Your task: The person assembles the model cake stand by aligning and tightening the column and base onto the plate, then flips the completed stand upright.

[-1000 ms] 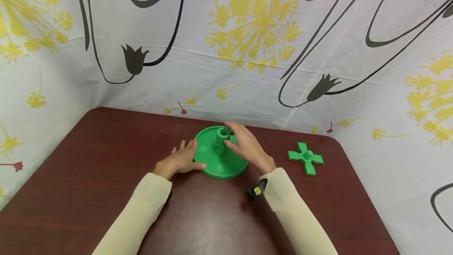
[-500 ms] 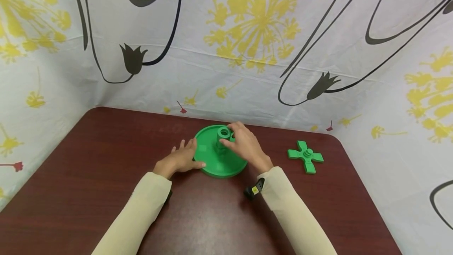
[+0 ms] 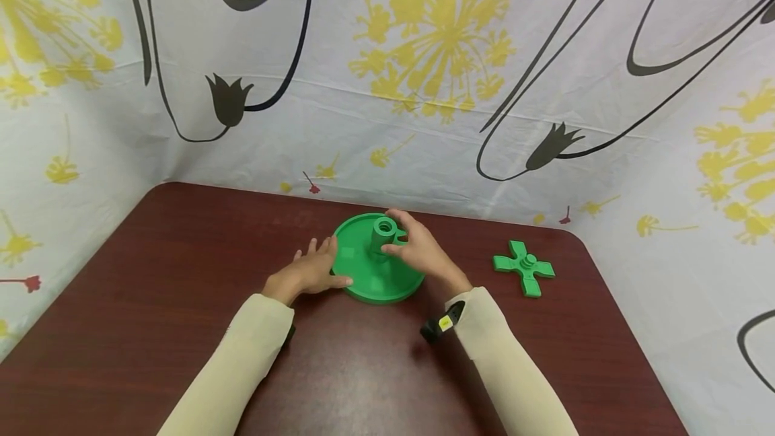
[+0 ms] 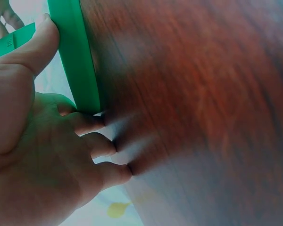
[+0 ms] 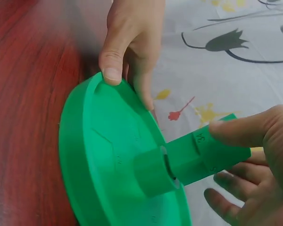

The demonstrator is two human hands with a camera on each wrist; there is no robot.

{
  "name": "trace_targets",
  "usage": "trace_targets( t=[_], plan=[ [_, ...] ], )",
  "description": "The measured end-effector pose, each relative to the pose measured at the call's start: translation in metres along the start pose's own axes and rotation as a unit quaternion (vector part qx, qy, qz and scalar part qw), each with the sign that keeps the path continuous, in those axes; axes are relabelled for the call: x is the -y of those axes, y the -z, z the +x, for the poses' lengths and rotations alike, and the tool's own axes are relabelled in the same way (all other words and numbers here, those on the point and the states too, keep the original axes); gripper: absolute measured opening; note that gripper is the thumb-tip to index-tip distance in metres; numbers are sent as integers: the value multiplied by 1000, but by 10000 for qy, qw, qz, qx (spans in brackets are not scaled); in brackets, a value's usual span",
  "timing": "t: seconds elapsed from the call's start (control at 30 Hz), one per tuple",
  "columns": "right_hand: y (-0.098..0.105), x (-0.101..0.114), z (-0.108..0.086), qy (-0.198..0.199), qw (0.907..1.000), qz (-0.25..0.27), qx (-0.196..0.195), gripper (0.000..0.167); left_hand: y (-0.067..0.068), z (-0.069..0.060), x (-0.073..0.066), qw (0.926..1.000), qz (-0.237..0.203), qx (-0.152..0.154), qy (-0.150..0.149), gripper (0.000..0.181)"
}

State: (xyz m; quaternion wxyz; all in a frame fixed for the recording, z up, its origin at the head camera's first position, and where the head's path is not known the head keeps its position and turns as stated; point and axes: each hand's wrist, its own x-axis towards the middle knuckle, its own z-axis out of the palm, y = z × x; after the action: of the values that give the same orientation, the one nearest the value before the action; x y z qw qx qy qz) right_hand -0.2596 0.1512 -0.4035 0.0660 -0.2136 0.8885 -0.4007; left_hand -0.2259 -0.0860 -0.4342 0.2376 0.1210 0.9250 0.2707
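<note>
Your right hand [image 3: 420, 252] pinches a tube [image 3: 380, 239]; your left hand [image 3: 307, 274], fingers spread, touches a plate [image 3: 363, 278]. Table [image 3: 345, 375] beneath them, flowered cloth [image 3: 339, 133] beyond.

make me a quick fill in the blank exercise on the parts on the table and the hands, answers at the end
1. The round dish and the hollow post standing on it share one colour, ____.
2. The cross-shaped piece has ____ arms.
3. Of the left hand and the right hand, the one with its thumb on the post is the ____.

Missing words: green; four; right.
</note>
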Motion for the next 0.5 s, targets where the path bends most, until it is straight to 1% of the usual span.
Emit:
trace_targets(
  t=[0.1,0.2,0.37,0.5],
  plan=[
    [-1,-4,1,120,9987,485,99,66,0,-1,-1,10000,-28,15,1,98],
    [-2,-6,1,133,9968,781,88,64,1,-1,-1,10000,-58,11,-6,98],
    [-2,-9,2,125,9955,943,-20,62,1,-1,-1,10000,-65,-9,6,98],
    [-2,-9,3,116,9955,933,-107,60,1,-2,-2,10000,-52,-32,-9,98]
  ],
)
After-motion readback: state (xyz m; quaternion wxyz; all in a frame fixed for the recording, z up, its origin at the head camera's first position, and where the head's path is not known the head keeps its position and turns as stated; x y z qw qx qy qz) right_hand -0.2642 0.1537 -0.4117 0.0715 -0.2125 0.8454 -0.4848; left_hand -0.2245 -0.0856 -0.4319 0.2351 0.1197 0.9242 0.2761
